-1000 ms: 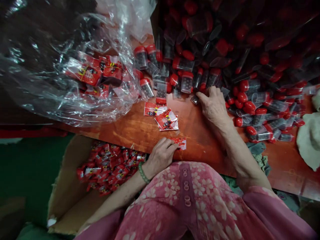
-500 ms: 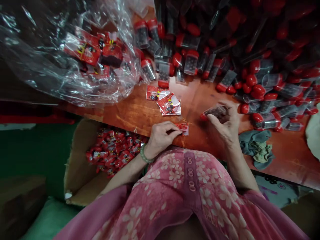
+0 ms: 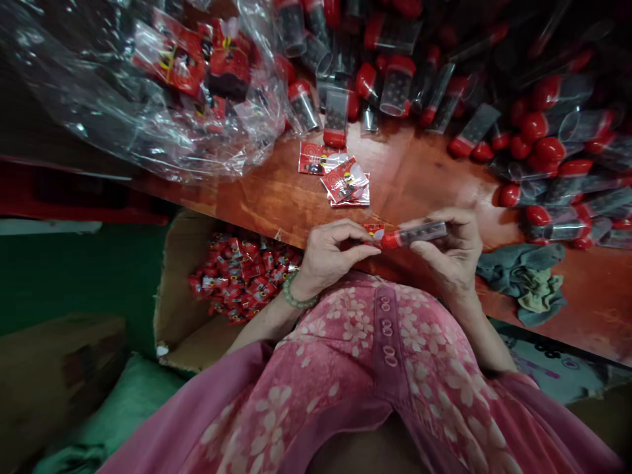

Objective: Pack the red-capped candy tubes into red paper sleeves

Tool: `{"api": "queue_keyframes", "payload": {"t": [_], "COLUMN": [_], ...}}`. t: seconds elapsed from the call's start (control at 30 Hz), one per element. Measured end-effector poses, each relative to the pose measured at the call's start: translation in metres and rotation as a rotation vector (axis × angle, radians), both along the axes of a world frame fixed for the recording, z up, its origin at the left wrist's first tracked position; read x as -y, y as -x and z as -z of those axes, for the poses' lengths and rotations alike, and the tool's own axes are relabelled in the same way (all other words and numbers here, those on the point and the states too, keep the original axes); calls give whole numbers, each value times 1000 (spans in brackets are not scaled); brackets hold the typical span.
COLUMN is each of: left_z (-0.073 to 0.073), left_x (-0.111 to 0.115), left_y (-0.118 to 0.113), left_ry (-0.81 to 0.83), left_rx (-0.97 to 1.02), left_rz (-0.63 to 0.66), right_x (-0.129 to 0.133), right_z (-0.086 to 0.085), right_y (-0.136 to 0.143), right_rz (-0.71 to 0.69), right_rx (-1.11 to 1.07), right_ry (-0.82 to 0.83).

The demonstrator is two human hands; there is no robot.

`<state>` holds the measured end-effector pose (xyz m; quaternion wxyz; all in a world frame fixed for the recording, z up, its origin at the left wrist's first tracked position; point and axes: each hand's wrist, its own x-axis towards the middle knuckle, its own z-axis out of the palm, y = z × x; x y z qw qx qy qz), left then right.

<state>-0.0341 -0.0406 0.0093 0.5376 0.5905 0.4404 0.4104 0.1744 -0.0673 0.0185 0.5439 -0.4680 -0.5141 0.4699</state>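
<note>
Near the front edge of the wooden table, my left hand (image 3: 332, 255) pinches the edge of a red packet (image 3: 374, 230). My right hand (image 3: 455, 253) grips the far end of a clear tube with a red cap (image 3: 419, 234). The tube lies nearly level, its red cap pointing left at the packet and close to my left fingertips; whether cap and packet touch is hard to tell. A few flat red packets (image 3: 344, 179) overlap on the table beyond my hands.
A big pile of red-capped tubes (image 3: 548, 150) covers the back and right. At the back left is a clear plastic bag (image 3: 257, 141) with red packets. Crumpled gloves (image 3: 533, 280) lie at the right. A cardboard box (image 3: 175, 296) of red packets stands below left.
My right hand has brought the tube left to my left fingers and turned it so that it lies more level. The view has shifted a little.
</note>
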Motion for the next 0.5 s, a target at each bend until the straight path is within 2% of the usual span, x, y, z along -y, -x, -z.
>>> {"api": "queue_keyframes", "payload": {"t": [0.27, 0.5], "left_z": [8, 15], "left_x": [5, 7], "left_y": [-1, -4], "left_ry": [69, 195], "left_rx": [34, 17], "left_rz": [37, 60], "right_x": [13, 6], "right_z": [8, 4], "right_y": [-22, -25], "right_rz": [-53, -57], "right_rx": [237, 318], "right_ry": [60, 190]}}
